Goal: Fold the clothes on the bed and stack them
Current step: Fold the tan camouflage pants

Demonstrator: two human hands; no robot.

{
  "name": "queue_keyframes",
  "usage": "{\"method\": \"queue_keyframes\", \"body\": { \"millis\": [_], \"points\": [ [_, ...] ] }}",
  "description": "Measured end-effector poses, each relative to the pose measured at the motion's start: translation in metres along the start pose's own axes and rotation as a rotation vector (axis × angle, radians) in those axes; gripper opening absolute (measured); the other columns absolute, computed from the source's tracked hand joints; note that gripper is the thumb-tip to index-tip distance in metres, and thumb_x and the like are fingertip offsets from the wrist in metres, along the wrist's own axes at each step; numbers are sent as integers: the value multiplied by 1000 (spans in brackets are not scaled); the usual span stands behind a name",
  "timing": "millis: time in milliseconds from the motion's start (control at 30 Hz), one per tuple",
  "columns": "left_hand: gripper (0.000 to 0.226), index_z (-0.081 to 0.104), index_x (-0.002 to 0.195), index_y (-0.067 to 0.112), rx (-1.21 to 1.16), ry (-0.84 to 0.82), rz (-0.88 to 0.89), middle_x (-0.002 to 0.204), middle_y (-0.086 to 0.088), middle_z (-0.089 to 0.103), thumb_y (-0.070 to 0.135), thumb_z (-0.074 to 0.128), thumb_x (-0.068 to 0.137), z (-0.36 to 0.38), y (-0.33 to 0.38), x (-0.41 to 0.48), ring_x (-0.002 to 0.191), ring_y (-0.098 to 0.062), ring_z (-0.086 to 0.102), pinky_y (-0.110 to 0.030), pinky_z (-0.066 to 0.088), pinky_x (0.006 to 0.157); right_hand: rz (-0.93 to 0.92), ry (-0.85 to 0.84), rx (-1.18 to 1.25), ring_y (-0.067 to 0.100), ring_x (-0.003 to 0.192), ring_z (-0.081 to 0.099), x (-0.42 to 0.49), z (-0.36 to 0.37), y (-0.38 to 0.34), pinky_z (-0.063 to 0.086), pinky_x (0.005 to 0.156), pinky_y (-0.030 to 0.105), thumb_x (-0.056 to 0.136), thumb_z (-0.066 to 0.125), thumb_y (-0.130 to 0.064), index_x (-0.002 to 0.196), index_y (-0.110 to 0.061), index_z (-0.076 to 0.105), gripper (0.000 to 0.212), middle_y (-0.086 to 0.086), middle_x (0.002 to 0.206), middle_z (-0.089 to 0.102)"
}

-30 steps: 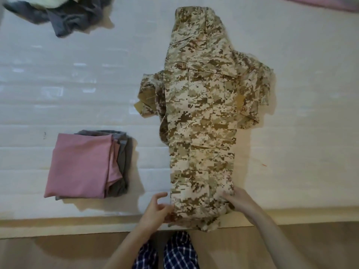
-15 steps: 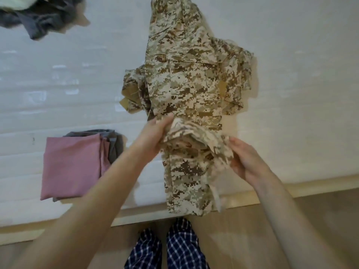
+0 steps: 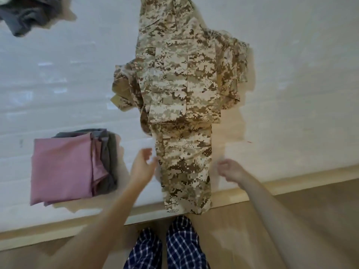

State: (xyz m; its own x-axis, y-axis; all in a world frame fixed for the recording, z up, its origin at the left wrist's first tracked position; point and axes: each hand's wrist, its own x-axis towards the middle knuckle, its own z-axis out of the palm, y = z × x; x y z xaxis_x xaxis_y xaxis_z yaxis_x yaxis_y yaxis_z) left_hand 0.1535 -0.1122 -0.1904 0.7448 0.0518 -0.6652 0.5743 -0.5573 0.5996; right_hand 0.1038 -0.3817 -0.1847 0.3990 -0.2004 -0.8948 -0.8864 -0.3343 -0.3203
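The camo garment (image 3: 180,98) lies flat down the ctr of the frame. It runs from the top edge to the near edge of the bed (image 3: 291,84), and its btm end just overlaps the wooden bed rail (image 3: 281,186). The upper part is doubled over itself w/ a fold line across the middle. Sleeve-like bits stick out at ctr-left and upper right, so it's prob. only part folded and laid long-ways so you can work along its length.

Your left hand (image 3: 142,167) is at the garment's left edge, lower ctr. Fingers and thumb are loosely spread, gripping nothing, at most brushing the cloth. Your right hand (image 3: 231,169) is just beside the right edge w/ fingers loosely curled. I see nothing in them, but blur makes that hard to confirm. Both hands flank the narrow lower section, likely set to take it for the next fold.

The pink and grey stack (image 3: 66,166) sits at lower left, near the left hand but apart from the garment. That makes it the likely home for this piece once it's folded. An unfolded grey heap (image 3: 29,16) waits at upper left, well apart, so the job's not done yet. Your checked trousers (image 3: 182,245) show at btm ctr.

No brand, label or writing can be read anywhere.
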Motion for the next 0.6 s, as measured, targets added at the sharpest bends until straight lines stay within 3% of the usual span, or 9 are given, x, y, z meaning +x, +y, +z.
{"method": "queue_keyframes", "body": {
  "millis": [67,167,300,367,433,500,600],
  "points": [
    [50,42,133,13,11,-110,-54,126,-3,56,27,63,89,29,-28,-18,103,-13,56,-20,49,78,-60,-156,-39,17,80,52,0,20,21,44,63,23,80,57,12,123,-1,45,46,16,98,57],
    [58,39,132,14,-101,-154,-193,117,-3,60,34,67,85,56,-44,-29,95,-17,62,-29,52,73,-115,-150,-27,19,95,56,1,45,39,45,75,26,72,75,-2,118,-14,43,57,5,102,56],
    [36,63,106,6,-399,-303,-389,90,-8,74,37,61,90,54,-44,-31,77,-20,71,-27,54,59,-158,-131,38,20,96,60,-8,57,50,49,77,23,85,66,-14,99,-13,60,15,0,95,65],
    [34,66,98,8,-546,-307,-430,90,-10,75,40,61,89,41,-49,-40,82,-25,72,-33,58,65,-151,-91,147,23,98,62,-27,58,55,50,85,31,90,61,-19,94,-16,64,6,2,97,68],
    [29,66,96,12,-535,-155,-401,91,-9,74,39,60,89,27,-58,-53,89,-30,70,-40,57,78,-131,-26,290,23,101,63,-53,60,57,50,92,39,90,61,-22,95,-17,63,8,5,102,69],
    [27,62,108,11,-500,-62,-331,90,-7,71,32,60,91,14,-64,-72,88,-27,68,-36,55,77,-94,37,439,26,103,63,-81,64,56,48,95,45,90,61,-21,101,-11,62,15,10,106,68],
    [64,35,136,29,-432,-141,-203,105,7,64,37,68,82,2,-63,-114,91,-11,66,-26,51,76,-3,50,793,26,98,66,-117,68,46,55,86,42,88,61,-14,111,-9,56,25,15,110,66]
  ]
}}
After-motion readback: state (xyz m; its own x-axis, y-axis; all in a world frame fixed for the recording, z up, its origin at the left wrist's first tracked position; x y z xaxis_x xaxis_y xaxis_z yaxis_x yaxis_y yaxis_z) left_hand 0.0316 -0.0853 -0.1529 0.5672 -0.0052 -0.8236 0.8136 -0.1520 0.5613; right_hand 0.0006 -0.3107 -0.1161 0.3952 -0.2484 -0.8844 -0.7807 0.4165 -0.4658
